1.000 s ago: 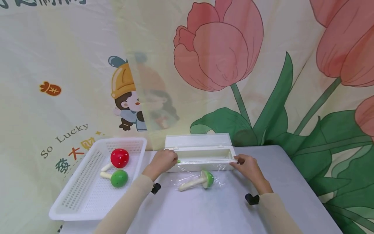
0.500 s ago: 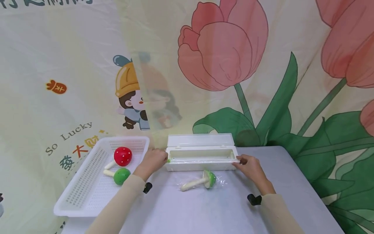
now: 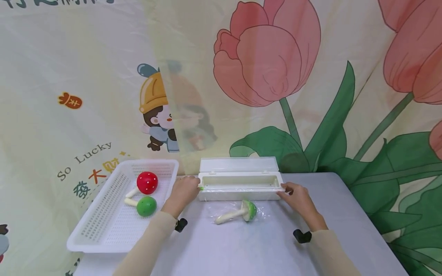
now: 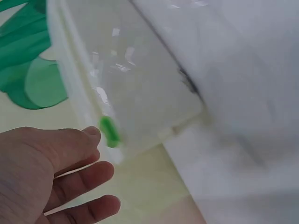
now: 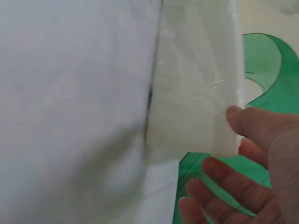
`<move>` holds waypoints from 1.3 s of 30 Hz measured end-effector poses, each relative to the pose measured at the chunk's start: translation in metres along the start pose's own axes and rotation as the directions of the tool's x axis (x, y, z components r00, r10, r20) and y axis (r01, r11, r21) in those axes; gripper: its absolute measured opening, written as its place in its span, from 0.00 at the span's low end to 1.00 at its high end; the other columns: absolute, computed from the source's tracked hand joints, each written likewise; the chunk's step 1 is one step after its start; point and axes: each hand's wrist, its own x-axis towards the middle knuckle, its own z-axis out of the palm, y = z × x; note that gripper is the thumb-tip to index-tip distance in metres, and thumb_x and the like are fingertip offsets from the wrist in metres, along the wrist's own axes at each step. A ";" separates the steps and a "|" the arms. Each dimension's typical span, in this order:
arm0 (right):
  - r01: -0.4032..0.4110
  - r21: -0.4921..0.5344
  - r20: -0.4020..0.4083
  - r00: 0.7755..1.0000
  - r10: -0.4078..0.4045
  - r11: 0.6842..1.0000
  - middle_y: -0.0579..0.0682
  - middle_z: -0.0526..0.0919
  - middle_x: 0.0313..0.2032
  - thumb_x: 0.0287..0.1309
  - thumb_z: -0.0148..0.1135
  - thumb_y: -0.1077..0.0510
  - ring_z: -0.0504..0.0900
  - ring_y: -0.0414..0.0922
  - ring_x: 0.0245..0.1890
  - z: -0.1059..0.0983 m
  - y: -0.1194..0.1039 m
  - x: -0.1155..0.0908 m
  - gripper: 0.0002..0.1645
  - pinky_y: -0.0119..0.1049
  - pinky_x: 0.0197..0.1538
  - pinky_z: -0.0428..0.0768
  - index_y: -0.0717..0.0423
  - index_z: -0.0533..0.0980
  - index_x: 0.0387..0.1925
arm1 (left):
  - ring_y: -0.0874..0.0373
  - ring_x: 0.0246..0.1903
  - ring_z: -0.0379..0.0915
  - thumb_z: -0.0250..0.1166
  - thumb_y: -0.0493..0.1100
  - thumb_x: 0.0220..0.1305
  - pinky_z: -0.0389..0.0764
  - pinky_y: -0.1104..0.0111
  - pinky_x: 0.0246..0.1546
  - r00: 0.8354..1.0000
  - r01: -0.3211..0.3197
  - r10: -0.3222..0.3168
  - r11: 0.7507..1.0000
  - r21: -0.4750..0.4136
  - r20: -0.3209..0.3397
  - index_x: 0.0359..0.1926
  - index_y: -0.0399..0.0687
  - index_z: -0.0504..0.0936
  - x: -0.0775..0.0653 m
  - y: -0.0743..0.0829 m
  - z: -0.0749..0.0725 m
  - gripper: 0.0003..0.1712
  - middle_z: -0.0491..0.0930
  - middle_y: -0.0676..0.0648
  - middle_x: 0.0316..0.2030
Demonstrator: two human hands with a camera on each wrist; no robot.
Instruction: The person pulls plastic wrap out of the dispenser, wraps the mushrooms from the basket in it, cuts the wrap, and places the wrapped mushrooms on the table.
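Observation:
A white plastic wrap dispenser (image 3: 240, 194) lies at the back of the table, its lid (image 3: 238, 165) raised. Clear film stretches down its front to the table. My left hand (image 3: 183, 193) holds the dispenser's left end. In the left wrist view the thumb tip lies beside the green cutter slider (image 4: 110, 131), the other fingers loosely bent below. My right hand (image 3: 297, 197) pinches the right end, thumb on the film-covered edge, as the right wrist view shows. A green-capped toy mushroom (image 3: 248, 211) lies on its side in front, wrap around or under it; I cannot tell which.
A white perforated basket (image 3: 100, 234) stands at the left, with a red spotted toy mushroom (image 3: 147, 183) and a green toy mushroom (image 3: 146, 206) inside. Behind the table hangs a tulip-printed cloth (image 3: 269, 61).
My left hand and the green slider have moved left along the dispenser to its left end. My right hand keeps its hold on the right end. The head view has shifted slightly.

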 end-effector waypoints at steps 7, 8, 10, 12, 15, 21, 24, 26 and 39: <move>0.094 -0.013 0.013 0.996 -0.093 0.996 0.68 0.78 0.62 0.65 0.68 0.53 0.77 0.66 0.61 -0.005 -0.009 -0.014 0.34 0.60 0.58 0.80 0.66 0.72 0.67 | 0.41 0.40 0.84 0.77 0.42 0.57 0.83 0.48 0.39 0.993 0.039 -0.055 0.988 -0.148 -0.104 0.47 0.45 0.87 -0.015 0.025 -0.017 0.17 0.87 0.42 0.40; 0.114 -0.011 -0.009 0.993 -0.114 0.993 0.68 0.77 0.63 0.65 0.69 0.55 0.76 0.67 0.62 -0.005 -0.011 -0.017 0.34 0.62 0.60 0.78 0.66 0.72 0.67 | 0.41 0.39 0.84 0.77 0.42 0.57 0.83 0.49 0.38 0.992 0.032 -0.052 0.985 -0.168 -0.114 0.47 0.45 0.87 -0.018 0.028 -0.018 0.17 0.87 0.42 0.40; 0.136 -0.002 -0.063 0.989 -0.136 0.991 0.69 0.76 0.63 0.64 0.69 0.56 0.74 0.67 0.64 -0.005 -0.015 -0.023 0.34 0.64 0.63 0.75 0.67 0.72 0.66 | 0.42 0.39 0.84 0.77 0.43 0.57 0.83 0.49 0.37 0.991 0.028 -0.055 0.978 -0.205 -0.126 0.48 0.45 0.87 -0.025 0.034 -0.019 0.18 0.87 0.43 0.39; 0.137 0.005 -0.120 0.983 -0.135 0.991 0.69 0.76 0.63 0.64 0.70 0.56 0.74 0.67 0.65 -0.003 -0.020 -0.030 0.33 0.65 0.63 0.74 0.66 0.73 0.65 | 0.43 0.38 0.83 0.77 0.42 0.57 0.83 0.50 0.35 0.990 0.020 -0.055 0.969 -0.247 -0.133 0.48 0.46 0.86 -0.030 0.039 -0.019 0.18 0.87 0.44 0.39; 0.129 0.034 -0.185 0.975 -0.121 0.991 0.68 0.77 0.63 0.63 0.70 0.57 0.75 0.66 0.64 0.003 -0.029 -0.042 0.31 0.64 0.61 0.77 0.65 0.74 0.64 | 0.45 0.37 0.83 0.76 0.40 0.58 0.82 0.52 0.35 0.991 0.008 -0.050 0.948 -0.318 -0.125 0.49 0.46 0.86 -0.037 0.047 -0.017 0.17 0.86 0.45 0.38; 0.180 0.060 -0.206 0.965 -0.164 0.982 0.64 0.81 0.59 0.58 0.75 0.61 0.79 0.62 0.62 0.023 -0.042 -0.063 0.29 0.59 0.54 0.83 0.61 0.78 0.60 | 0.51 0.39 0.82 0.76 0.40 0.58 0.82 0.57 0.35 0.994 -0.010 -0.032 0.926 -0.377 -0.106 0.49 0.47 0.86 -0.048 0.064 -0.001 0.17 0.86 0.48 0.38; 0.200 0.085 -0.190 0.965 -0.181 0.976 0.61 0.82 0.58 0.56 0.76 0.61 0.81 0.60 0.60 0.035 -0.046 -0.069 0.28 0.57 0.53 0.84 0.60 0.79 0.58 | 0.52 0.39 0.82 0.76 0.40 0.58 0.81 0.60 0.34 0.997 -0.002 -0.031 0.917 -0.398 -0.076 0.49 0.48 0.86 -0.054 0.072 0.014 0.17 0.86 0.48 0.38; 0.203 0.112 -0.171 0.968 -0.182 0.973 0.60 0.83 0.58 0.55 0.77 0.62 0.81 0.59 0.60 0.043 -0.048 -0.070 0.28 0.57 0.53 0.84 0.60 0.80 0.58 | 0.53 0.38 0.81 0.76 0.41 0.58 0.81 0.61 0.34 0.999 0.005 -0.027 0.913 -0.409 -0.047 0.49 0.48 0.86 -0.057 0.077 0.025 0.17 0.86 0.49 0.38; 0.260 0.155 -0.109 0.963 -0.245 0.953 0.53 0.85 0.54 0.46 0.79 0.67 0.83 0.51 0.55 0.080 -0.049 -0.066 0.28 0.46 0.47 0.84 0.53 0.83 0.52 | 0.55 0.35 0.79 0.80 0.43 0.52 0.78 0.63 0.30 1.000 0.024 -0.022 0.918 -0.395 0.009 0.45 0.52 0.88 -0.067 0.096 0.064 0.17 0.84 0.50 0.37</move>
